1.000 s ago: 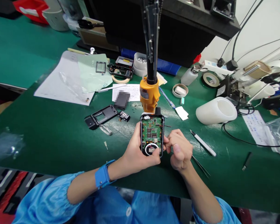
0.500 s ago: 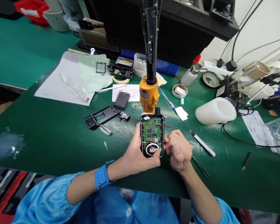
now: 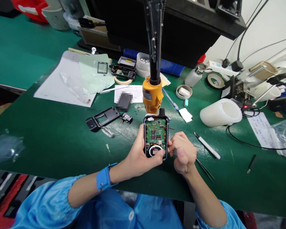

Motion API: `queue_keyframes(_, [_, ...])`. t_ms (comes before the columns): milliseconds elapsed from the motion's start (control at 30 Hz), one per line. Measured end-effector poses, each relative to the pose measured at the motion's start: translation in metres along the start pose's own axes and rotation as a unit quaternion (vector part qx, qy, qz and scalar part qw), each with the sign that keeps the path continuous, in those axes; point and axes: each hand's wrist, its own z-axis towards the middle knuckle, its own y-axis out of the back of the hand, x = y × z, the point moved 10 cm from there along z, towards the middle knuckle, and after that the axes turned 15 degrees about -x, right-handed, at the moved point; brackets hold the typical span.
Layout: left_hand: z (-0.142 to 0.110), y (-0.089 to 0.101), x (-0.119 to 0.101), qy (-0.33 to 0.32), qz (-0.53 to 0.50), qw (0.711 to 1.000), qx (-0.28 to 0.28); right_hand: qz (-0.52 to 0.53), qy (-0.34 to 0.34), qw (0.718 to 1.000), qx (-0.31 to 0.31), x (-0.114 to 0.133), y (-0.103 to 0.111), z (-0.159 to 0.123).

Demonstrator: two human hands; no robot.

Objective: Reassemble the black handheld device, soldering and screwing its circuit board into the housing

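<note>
My left hand (image 3: 139,156) is wrapped round an opened black handheld device (image 3: 156,135) with a green circuit board and a round speaker at its lower end; my thumb rests on the speaker. My right hand (image 3: 183,151) is closed in a loose fist against the device's right edge, fingertips pinched at the case; what they hold is hidden. A yellow-bodied electric screwdriver (image 3: 152,95) hangs on a black arm just behind the device. A blue wrist strap (image 3: 103,178) sits on my left wrist.
On the green mat (image 3: 50,140) lie a black cover frame (image 3: 102,118), a small black part (image 3: 126,118), tweezers (image 3: 205,170), a white-handled tool (image 3: 207,145), a white cup on its side (image 3: 220,113), tape rolls (image 3: 214,81), papers (image 3: 69,79) and cables at right.
My left thumb has slid slightly over the speaker. The hands and device stay almost in place; the view shifted a little.
</note>
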Motion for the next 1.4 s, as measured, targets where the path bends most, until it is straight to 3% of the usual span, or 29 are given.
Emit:
queue_keyframes(767, [0.0014, -0.0031, -0.0032, -0.006, -0.029, 0.999, 0.02, -0.003, -0.009, 1.0, 0.006, -0.0027, -0.0013, -0.0003])
queue_keyframes(1400, [0.0015, -0.0021, 0.0037, 0.029, -0.039, 0.999, 0.013, 0.001, -0.008, 1.0, 0.006, -0.0029, -0.0018, -0.0004])
